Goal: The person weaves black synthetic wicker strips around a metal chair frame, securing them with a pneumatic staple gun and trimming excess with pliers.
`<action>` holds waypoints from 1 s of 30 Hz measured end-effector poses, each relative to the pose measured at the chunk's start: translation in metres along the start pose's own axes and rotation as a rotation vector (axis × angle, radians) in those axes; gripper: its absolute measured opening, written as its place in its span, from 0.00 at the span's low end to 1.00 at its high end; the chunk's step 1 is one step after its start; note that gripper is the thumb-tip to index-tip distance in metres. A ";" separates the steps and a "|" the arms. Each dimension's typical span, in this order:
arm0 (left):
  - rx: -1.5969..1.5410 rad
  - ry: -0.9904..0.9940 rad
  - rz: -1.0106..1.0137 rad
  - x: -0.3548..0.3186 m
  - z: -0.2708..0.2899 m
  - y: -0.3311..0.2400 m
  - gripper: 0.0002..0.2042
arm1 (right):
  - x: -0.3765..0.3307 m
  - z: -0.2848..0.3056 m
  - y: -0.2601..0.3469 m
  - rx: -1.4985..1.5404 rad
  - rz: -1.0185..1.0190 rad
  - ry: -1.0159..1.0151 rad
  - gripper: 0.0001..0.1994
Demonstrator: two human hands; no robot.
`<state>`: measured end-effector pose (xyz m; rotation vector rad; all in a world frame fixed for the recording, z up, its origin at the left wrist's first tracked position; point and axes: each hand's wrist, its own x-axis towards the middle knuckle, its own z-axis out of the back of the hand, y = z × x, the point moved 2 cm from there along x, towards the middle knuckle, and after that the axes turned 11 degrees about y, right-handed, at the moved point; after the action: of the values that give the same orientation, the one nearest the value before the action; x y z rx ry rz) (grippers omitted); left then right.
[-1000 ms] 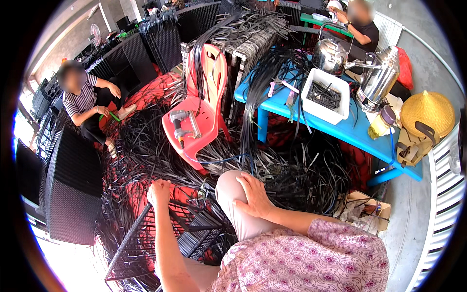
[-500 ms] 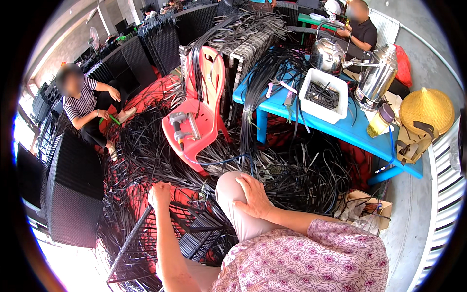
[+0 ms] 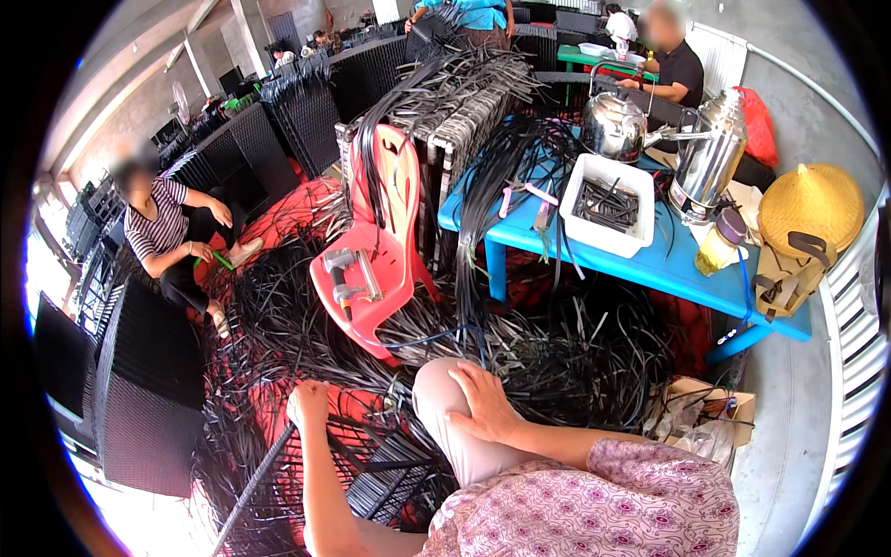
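Observation:
My left hand (image 3: 308, 406) is closed over the top corner of a black frame (image 3: 271, 472), partly woven with dark strips, that leans beside my leg. My left forearm hides some of this frame. On my raised knee (image 3: 434, 395) lies my right hand (image 3: 483, 407), fingers stretched out and holding nothing. Loose black plastic strips (image 3: 269, 316) cover the red floor sheet all around the frame and my legs. Ahead of me a pink plastic chair (image 3: 385, 251) carries a grey nail gun (image 3: 353, 283) on its seat.
At the right stands a blue table (image 3: 594, 269) with a white bin (image 3: 608, 206), a metal kettle (image 3: 613, 125), a steel jug (image 3: 710, 162) and a jar (image 3: 722, 243). A straw hat (image 3: 810, 212) is beside it. Woven panels (image 3: 148, 408) stand at left, near a seated person (image 3: 172, 232).
The view has tilted up, so the hands and chair sit lower in the picture. More of a person in blue shows at the far end. Both my hands keep their places.

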<state>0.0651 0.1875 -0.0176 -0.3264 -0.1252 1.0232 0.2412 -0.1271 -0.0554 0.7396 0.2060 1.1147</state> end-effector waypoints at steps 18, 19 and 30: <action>-0.014 -0.003 -0.027 0.013 -0.011 0.010 0.15 | 0.002 0.005 -0.006 0.017 -0.001 0.018 0.41; -0.021 0.008 -0.023 0.012 -0.010 0.010 0.15 | 0.003 0.005 -0.005 0.006 -0.005 0.029 0.41; -0.012 -0.061 -0.024 0.011 -0.014 0.010 0.15 | 0.001 0.004 -0.007 0.012 0.007 0.015 0.41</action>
<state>0.0664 0.1988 -0.0347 -0.3038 -0.1898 1.0090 0.2489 -0.1294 -0.0572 0.7431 0.2230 1.1269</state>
